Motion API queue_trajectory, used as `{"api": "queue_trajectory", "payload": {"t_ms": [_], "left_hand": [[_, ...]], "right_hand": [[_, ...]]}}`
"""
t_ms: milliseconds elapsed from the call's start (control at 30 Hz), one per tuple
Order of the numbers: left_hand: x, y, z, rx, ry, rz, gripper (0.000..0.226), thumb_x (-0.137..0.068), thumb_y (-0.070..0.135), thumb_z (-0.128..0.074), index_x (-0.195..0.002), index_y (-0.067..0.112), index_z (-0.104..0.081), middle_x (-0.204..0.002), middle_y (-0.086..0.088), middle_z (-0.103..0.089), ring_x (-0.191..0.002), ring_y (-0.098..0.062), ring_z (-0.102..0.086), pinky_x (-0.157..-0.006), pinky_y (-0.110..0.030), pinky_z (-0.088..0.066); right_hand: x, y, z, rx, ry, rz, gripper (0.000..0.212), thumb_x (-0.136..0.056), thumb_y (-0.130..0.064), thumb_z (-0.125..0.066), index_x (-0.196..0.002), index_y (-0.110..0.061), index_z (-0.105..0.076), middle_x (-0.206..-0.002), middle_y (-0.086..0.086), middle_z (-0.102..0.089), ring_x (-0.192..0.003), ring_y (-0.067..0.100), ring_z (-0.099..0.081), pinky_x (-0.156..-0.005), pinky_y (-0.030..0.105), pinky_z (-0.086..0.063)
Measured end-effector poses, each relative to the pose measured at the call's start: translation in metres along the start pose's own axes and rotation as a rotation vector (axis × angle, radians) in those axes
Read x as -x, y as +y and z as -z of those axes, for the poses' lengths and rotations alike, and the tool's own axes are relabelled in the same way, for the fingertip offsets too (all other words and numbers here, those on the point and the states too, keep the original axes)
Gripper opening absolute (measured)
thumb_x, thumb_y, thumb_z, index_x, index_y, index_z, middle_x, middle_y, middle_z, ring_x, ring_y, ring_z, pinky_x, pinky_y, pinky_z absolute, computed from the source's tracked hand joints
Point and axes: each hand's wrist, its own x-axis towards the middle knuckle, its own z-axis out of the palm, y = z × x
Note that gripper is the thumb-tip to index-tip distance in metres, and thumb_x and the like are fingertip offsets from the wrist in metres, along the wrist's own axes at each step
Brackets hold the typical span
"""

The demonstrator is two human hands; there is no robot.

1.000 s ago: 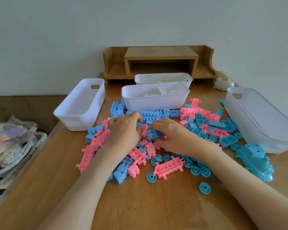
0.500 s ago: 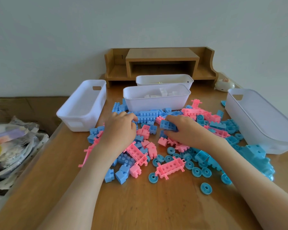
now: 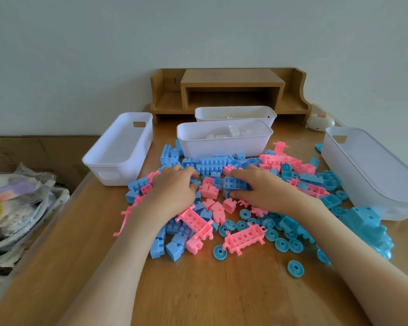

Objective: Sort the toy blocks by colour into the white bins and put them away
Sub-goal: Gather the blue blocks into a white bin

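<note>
1. While the pile of pink and blue blocks [image 3: 210, 164] lies mixed on the worktop [image 3: 198, 290] just in front of the middle bin [image 3: 222, 148], the step in hand seems to be the sorting itself.
2. The right grip [image 3: 266, 191] pinches a blue block [image 3: 236, 183] between thumb and curled fingers, in front of that bin.
3. The left grip [image 3: 174, 187] lies curled on the pile, front-left of the middle bin; if it holds a piece, one cannot tell.
4. Next, probably, the blue block must go to the left bin [image 3: 118, 158] or the right bin [image 3: 368, 175], each beside the middle bin.
</note>
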Motion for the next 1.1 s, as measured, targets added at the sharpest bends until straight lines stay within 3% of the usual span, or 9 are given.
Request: {"api": "queue_trajectory", "payload": {"t_ms": [100,267,400,600,700,800,900,1000,1100], "left_hand": [[0.001,0.000,-0.001,0.036,0.034,0.001,0.035,-0.099,0.020,-0.040,-0.133,0.023,-0.047,-0.129,-0.007,-0.051,-0.119,-0.024,-0.044,-0.095,-0.036,-0.038],[0.003,0.003,0.001,0.147,0.023,-0.018,0.029,-0.097,0.016,-0.045,-0.125,0.020,-0.053,-0.128,-0.005,-0.056,-0.112,-0.020,-0.052,-0.090,-0.032,-0.044],[0.005,0.004,0.002,0.158,0.039,-0.021,0.024,-0.097,0.016,-0.048,-0.120,0.020,-0.055,-0.126,-0.004,-0.057,-0.109,-0.019,-0.053,-0.087,-0.031,-0.044],[0.006,0.006,0.001,0.173,0.091,-0.039,0.022,-0.097,0.017,-0.048,-0.118,0.016,-0.054,-0.119,-0.005,-0.056,-0.102,-0.018,-0.054,-0.078,-0.026,-0.040],[0.007,0.008,0.000,0.186,0.120,-0.068,0.025,-0.099,0.015,-0.043,-0.123,0.015,-0.050,-0.124,-0.006,-0.050,-0.105,-0.019,-0.053,-0.081,-0.026,-0.040],[0.007,0.010,-0.001,0.226,0.174,-0.103,0.027,-0.100,0.012,-0.040,-0.126,0.015,-0.046,-0.125,-0.006,-0.045,-0.098,-0.015,-0.053,-0.074,-0.020,-0.036],[0.007,0.010,-0.001,0.235,0.197,-0.121,0.026,-0.100,0.011,-0.039,-0.125,0.015,-0.046,-0.122,-0.007,-0.045,-0.092,-0.014,-0.051,-0.071,-0.020,-0.035],[0.008,0.010,-0.001,0.245,0.205,-0.118,0.025,-0.101,0.013,-0.036,-0.123,0.015,-0.048,-0.120,-0.006,-0.046,-0.092,-0.014,-0.051,-0.073,-0.019,-0.035],[0.010,0.011,0.001,0.258,0.216,-0.116,0.024,-0.100,0.015,-0.036,-0.118,0.015,-0.051,-0.114,-0.003,-0.048,-0.078,-0.007,-0.044,-0.059,-0.012,-0.031]], "right_hand": [[-0.001,-0.002,0.000,0.025,0.003,0.021,0.043,-0.093,-0.028,-0.052,-0.135,-0.026,-0.042,-0.101,-0.003,-0.043,-0.093,0.015,-0.046,-0.087,0.027,-0.043],[-0.003,-0.006,-0.004,-0.006,0.011,0.044,0.048,-0.092,-0.017,-0.052,-0.136,-0.031,-0.039,-0.105,-0.005,-0.045,-0.081,0.003,-0.037,-0.099,0.035,-0.034],[-0.004,-0.006,-0.006,0.031,-0.006,0.034,0.049,-0.093,-0.017,-0.050,-0.139,-0.028,-0.037,-0.119,-0.002,-0.051,-0.094,0.005,-0.033,-0.104,0.034,-0.027],[-0.008,-0.003,-0.013,-0.010,0.024,0.022,0.041,-0.090,-0.019,-0.052,-0.126,-0.029,-0.034,-0.121,0.002,-0.052,-0.108,0.017,-0.045,-0.106,0.035,-0.025],[-0.008,-0.003,-0.013,-0.012,0.025,0.018,0.047,-0.091,-0.019,-0.052,-0.131,-0.029,-0.030,-0.128,0.002,-0.050,-0.119,0.019,-0.044,-0.108,0.035,-0.023],[-0.008,-0.005,-0.012,-0.006,0.015,0.013,0.052,-0.092,-0.019,-0.052,-0.137,-0.028,-0.027,-0.135,0.002,-0.047,-0.123,0.020,-0.042,-0.109,0.036,-0.022],[-0.008,-0.006,-0.011,0.025,0.014,0.023,0.051,-0.092,-0.020,-0.051,-0.139,-0.029,-0.032,-0.136,0.000,-0.047,-0.122,0.019,-0.043,-0.109,0.039,-0.026],[-0.010,-0.004,-0.011,0.019,0.022,0.042,0.041,-0.092,-0.021,-0.053,-0.130,-0.025,-0.041,-0.125,-0.001,-0.052,-0.106,0.013,-0.045,-0.103,0.037,-0.032],[-0.011,-0.001,-0.013,0.065,0.026,0.062,0.034,-0.092,-0.023,-0.052,-0.125,-0.021,-0.045,-0.119,-0.001,-0.052,-0.106,0.014,-0.043,-0.098,0.033,-0.031]]}}
